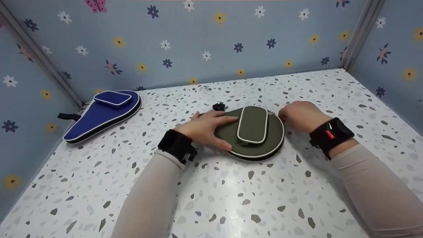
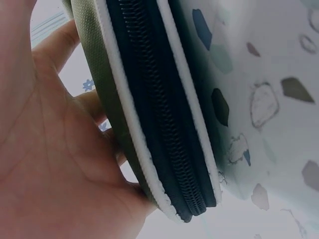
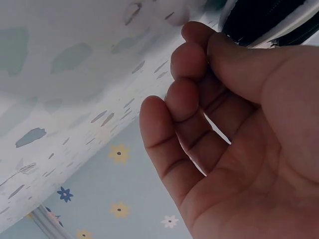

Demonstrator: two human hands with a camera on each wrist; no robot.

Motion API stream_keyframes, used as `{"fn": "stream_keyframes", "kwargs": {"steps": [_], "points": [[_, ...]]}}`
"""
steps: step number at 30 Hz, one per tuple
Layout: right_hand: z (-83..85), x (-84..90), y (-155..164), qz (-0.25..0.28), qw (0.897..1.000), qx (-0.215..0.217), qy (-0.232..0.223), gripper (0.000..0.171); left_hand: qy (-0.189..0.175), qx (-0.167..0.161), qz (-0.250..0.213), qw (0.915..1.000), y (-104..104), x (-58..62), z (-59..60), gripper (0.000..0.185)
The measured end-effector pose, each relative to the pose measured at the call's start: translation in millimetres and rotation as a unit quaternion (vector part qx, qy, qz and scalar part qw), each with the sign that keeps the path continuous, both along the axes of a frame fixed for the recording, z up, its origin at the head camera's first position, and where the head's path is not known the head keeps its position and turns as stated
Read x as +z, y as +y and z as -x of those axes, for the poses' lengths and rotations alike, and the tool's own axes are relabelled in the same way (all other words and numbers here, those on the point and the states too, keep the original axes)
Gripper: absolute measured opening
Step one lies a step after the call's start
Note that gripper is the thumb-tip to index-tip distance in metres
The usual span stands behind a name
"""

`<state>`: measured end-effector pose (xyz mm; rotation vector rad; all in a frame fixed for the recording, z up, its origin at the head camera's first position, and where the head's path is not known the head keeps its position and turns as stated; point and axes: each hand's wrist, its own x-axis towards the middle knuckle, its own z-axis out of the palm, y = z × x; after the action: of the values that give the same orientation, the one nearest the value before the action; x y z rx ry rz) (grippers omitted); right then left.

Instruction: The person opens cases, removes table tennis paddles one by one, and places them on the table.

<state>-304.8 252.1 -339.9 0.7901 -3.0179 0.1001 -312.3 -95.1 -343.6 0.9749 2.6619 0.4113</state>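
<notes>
We see open speckled tabletop (image 1: 231, 198) in front of the green case (image 1: 254, 132), between our two forearms, and more bare surface behind it up to the back wall (image 1: 198, 49). Our left hand (image 1: 206, 129) covers the case's left side and our right hand (image 1: 297, 115) sits at its right edge, so those sides are blocked. The blue case (image 1: 102, 114) lies well apart in the far left corner against the left wall (image 1: 19, 99). The right wall (image 1: 396, 59) closes off that side

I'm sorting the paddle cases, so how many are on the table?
2: the green case lies at the table's middle under the left hand, the right hand at its edge; the blue case lies far left. None seems hidden.
</notes>
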Motion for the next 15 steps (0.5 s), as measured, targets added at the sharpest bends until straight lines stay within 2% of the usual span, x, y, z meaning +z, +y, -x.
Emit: {"fn": "stream_keyframes", "kwargs": {"steps": [15], "points": [[3.4,-1.8,1.7,-0.008,1.0,-0.001,0.005,0.017,0.01,0.025,0.013,0.9996,6.2,2.8,-5.0,0.104]]}}
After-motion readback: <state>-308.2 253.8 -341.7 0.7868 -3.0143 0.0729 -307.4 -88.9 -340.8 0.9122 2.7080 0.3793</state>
